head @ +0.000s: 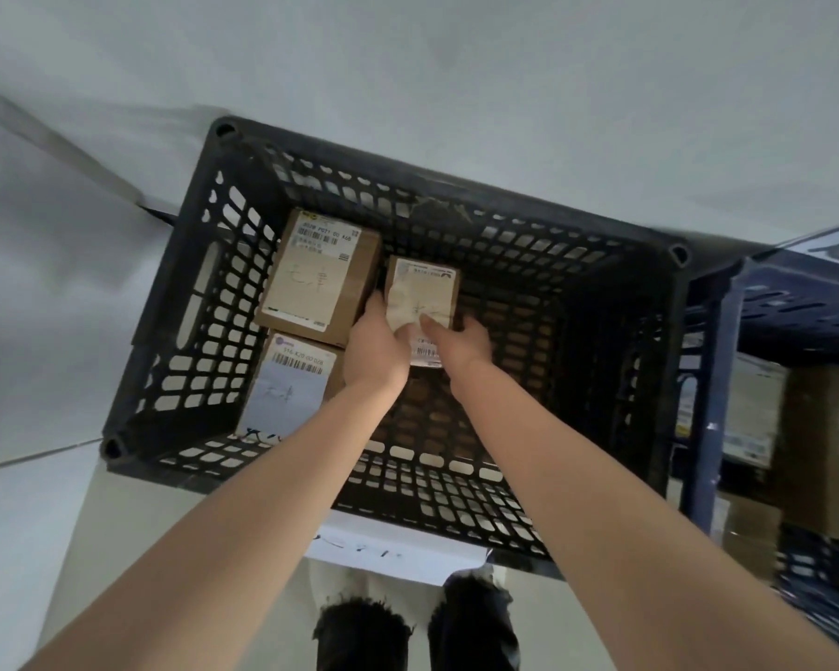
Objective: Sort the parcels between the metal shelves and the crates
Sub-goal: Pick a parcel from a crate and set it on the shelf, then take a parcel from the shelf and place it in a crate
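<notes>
Bare left hand (376,351) and right hand (461,346), bare forearms (243,501), pale cream trousers (388,590); black shoes (475,622)

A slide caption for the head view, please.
In a black crate, left hand and right hand hold a small parcel.

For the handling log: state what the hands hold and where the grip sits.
Both hands hold the small parcel in the black crate by its near end: left hand at the left corner, right hand at the right.

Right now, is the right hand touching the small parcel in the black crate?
Touching. In the head view the right hand grips the small parcel: thumb on its label, fingers round its right edge.
</notes>
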The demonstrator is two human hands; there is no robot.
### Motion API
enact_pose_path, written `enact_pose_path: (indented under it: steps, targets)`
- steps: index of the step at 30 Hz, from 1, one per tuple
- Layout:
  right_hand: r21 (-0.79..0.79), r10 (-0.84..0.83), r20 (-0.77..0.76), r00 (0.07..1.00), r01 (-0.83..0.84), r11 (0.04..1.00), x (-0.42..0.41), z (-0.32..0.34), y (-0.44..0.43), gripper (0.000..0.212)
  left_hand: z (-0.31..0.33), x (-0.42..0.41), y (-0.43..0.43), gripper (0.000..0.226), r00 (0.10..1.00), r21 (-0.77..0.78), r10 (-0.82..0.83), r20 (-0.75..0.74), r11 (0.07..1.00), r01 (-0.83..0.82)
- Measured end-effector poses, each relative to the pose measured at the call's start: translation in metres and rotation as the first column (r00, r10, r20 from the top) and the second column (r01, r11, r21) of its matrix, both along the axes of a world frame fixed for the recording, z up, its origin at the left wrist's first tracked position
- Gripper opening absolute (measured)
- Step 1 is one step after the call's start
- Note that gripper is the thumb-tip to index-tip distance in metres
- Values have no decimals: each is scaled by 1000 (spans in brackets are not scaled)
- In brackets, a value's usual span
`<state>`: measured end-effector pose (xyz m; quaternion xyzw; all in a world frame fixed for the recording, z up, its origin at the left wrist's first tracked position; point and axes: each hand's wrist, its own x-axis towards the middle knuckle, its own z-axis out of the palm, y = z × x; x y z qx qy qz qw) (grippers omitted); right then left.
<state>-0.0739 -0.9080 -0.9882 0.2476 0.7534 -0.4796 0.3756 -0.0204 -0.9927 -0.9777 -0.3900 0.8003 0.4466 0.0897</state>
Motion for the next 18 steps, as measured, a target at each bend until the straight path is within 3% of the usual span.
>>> enact_pose_path:
  steps: [3,6,12,14,16,18]
  targets:
    - [26,-43,39,998,42,999,-1,4,-7,56,9,11,1,45,996,-43,-72,-61,997,70]
    - [38,3,28,1000,-4,999,-2,16,-8,58,19,17,-4,47,986,-92,-166,-27,982,163]
    - [162,389,-42,920,-378,911,-3,80,24,78,64,22,-13,56,878,-224,-464,114,849,478]
    - [248,514,-45,857,-489,836,4,105,41,85,82,23,-12,64,796,-288,-567,211,742,605]
    - [430,667,-35,744,-591,683,13,127,58,89,99,24,-10,68,710,-349,-620,334,618,704]
    - [587,771,-44,635,-608,534,23,143,73,90,113,28,-7,71,677,-390,-628,384,554,736]
